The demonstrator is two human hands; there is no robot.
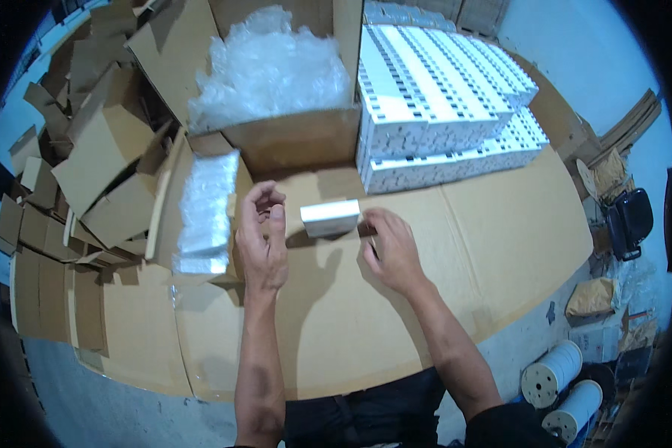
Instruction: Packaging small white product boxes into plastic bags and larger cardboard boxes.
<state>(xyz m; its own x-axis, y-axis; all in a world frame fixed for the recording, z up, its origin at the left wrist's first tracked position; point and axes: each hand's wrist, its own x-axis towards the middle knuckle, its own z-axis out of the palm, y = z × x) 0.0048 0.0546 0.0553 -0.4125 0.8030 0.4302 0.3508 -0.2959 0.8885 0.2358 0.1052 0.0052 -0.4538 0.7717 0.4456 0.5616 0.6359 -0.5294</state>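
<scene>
A small white carton (330, 217) hovers just above the cardboard-covered table (463, 231), held at its right end by my right hand (390, 250). To the carton's left, my left hand (263, 239) is raised with its fingers curled and apart, and I see nothing in it. A tray of clear plastic-wrapped items (204, 213) lies just left of my left hand. Behind the carton stands a stack of many matching white cartons (440, 104).
A large open cardboard box full of clear plastic bags (265, 67) stands at the back centre. Loose flattened cardboard pieces (89, 149) pile up at the left. White spools (552, 373) and brown sacks (593, 297) sit on the floor at the lower right.
</scene>
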